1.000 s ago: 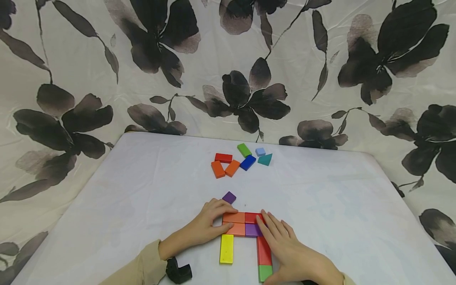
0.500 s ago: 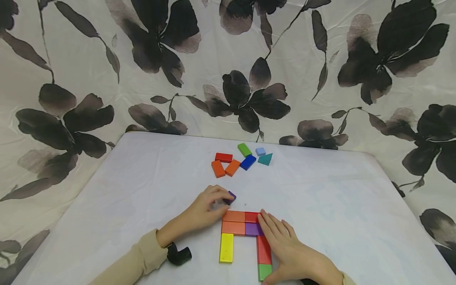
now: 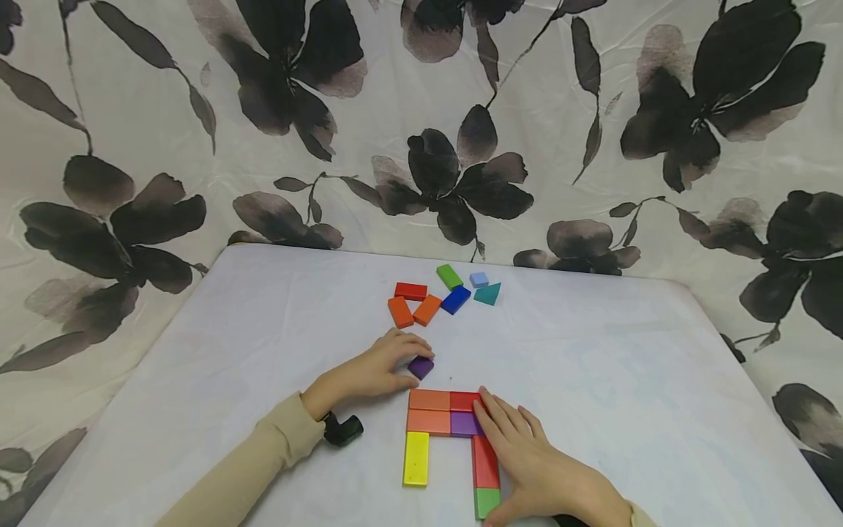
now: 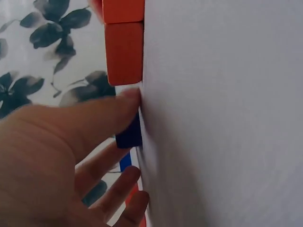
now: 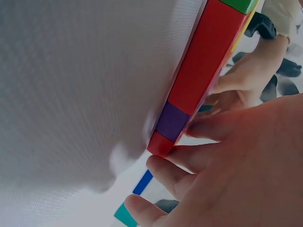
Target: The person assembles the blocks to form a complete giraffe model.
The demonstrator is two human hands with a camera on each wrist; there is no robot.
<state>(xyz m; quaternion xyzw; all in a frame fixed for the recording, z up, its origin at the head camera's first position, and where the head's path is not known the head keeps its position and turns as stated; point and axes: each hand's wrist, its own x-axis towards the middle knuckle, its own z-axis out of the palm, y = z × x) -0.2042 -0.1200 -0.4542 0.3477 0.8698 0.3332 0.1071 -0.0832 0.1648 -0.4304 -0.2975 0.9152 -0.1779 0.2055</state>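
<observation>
A small purple block [image 3: 420, 368] lies on the white table, between the curled thumb and fingers of my left hand [image 3: 375, 368]. In the left wrist view the thumb covers part of this block, with the index finger at its other end. Just nearer is a flat layout: two orange blocks [image 3: 429, 421], a short red block [image 3: 464, 400] and a purple one [image 3: 462, 424] form its top. A yellow block [image 3: 416, 460] makes the left leg; a long red block [image 3: 485, 465] and a green block [image 3: 487, 503] make the right. My right hand [image 3: 540, 468] rests along that right side, fingers straight.
Toward the far edge lie loose blocks: red [image 3: 411, 291], orange [image 3: 400, 312], green [image 3: 449, 277], dark blue [image 3: 456, 300], light blue [image 3: 478, 279] and a teal triangle [image 3: 487, 294]. A black wrist device [image 3: 342, 430] sits under my left wrist. A floral cloth [image 3: 369, 110] hangs behind the table.
My left hand has left the orange blocks and moved away from me to the loose purple block, with its fingers now around it. My right hand has stayed in place.
</observation>
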